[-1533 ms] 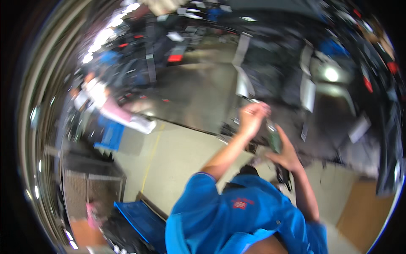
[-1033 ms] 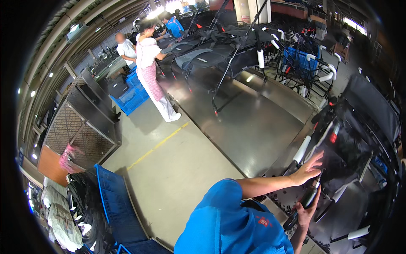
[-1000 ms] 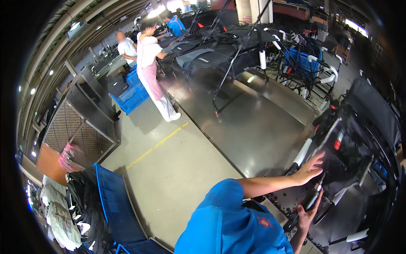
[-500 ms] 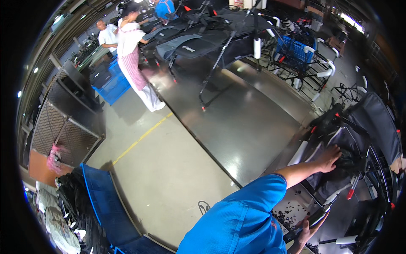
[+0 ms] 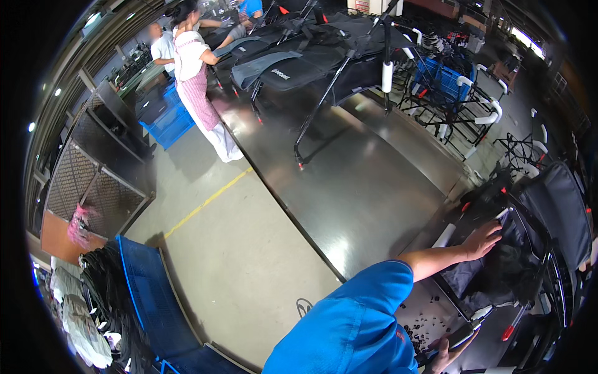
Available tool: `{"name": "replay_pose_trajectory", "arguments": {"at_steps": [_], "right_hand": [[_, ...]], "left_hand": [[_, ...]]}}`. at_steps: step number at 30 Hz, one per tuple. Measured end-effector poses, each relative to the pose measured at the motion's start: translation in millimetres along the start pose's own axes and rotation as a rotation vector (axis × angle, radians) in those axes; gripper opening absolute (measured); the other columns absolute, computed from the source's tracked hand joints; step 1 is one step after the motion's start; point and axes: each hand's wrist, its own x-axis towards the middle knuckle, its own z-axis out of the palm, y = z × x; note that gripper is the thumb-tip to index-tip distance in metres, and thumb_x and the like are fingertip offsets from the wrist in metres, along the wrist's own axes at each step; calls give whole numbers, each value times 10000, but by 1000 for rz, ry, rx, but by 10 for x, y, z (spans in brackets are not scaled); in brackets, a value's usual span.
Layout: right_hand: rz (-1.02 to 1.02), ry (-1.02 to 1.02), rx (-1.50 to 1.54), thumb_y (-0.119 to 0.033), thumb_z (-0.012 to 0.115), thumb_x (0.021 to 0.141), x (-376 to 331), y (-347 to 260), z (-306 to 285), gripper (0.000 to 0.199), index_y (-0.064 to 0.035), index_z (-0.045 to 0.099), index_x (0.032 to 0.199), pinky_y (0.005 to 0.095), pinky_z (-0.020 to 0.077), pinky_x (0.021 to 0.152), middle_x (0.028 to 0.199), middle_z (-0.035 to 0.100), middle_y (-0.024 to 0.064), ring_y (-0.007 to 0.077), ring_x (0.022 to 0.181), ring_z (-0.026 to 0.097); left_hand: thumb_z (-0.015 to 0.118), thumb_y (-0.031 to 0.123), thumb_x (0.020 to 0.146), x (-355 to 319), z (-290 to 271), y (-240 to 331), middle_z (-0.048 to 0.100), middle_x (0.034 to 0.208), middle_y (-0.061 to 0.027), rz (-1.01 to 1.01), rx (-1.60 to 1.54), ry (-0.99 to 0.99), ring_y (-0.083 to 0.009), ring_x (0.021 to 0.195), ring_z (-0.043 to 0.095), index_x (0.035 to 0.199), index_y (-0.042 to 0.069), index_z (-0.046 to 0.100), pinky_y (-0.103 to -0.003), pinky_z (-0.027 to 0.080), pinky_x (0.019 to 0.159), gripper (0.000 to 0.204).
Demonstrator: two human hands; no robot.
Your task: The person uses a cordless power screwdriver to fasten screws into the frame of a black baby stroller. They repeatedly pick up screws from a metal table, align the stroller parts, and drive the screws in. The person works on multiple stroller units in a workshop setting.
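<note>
My left hand (image 5: pixel 482 240) reaches over a black fabric-covered folding frame (image 5: pixel 507 268) at the right, its fingers stretched out at the fabric's upper edge. Lower down, my right hand (image 5: pixel 443 360) is wrapped round a dark, silver-nosed power screwdriver (image 5: pixel 466 331), partly hidden by the hand. The tool's nose points up toward the frame's tubes. A red-tipped leg (image 5: pixel 512 324) of the frame sticks out beside it.
Small black parts (image 5: pixel 423 330) lie scattered on the metal bench (image 5: pixel 349 206) near my right hand. More black fabric frames (image 5: pixel 293 68) stand farther along it, with co-workers (image 5: pixel 198 81) beyond. Blue crates (image 5: pixel 159 293) and bundled black fabric (image 5: pixel 115 299) are at the left.
My left hand has moved slightly up and left across the fabric, and its fingers are more stretched out. My right hand and the screwdriver sit a little lower in view.
</note>
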Motion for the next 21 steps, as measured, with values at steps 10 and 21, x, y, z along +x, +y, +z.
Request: {"name": "replay_pose_trajectory", "arguments": {"at_steps": [10,21], "right_hand": [[6,10,-36,-393,843,732,125,-63,150,1135,-129,122,1567,278,458,432,727,557,75,155,482,556],[191,-20,-135,-229,816,725,308,146,-94,1148,-164,46,1574,291,501,493,783,584,90,170,561,588]], "left_hand": [[676,77,871,75,182,-71,499,1366,-177,-46,-215,126,-377,1314,445,1364,40,479,-442,379,1097,532],[805,384,730,500,-106,-393,560,1145,-261,-584,-118,350,-427,1080,552,1223,-58,496,-489,430,953,731]]}}
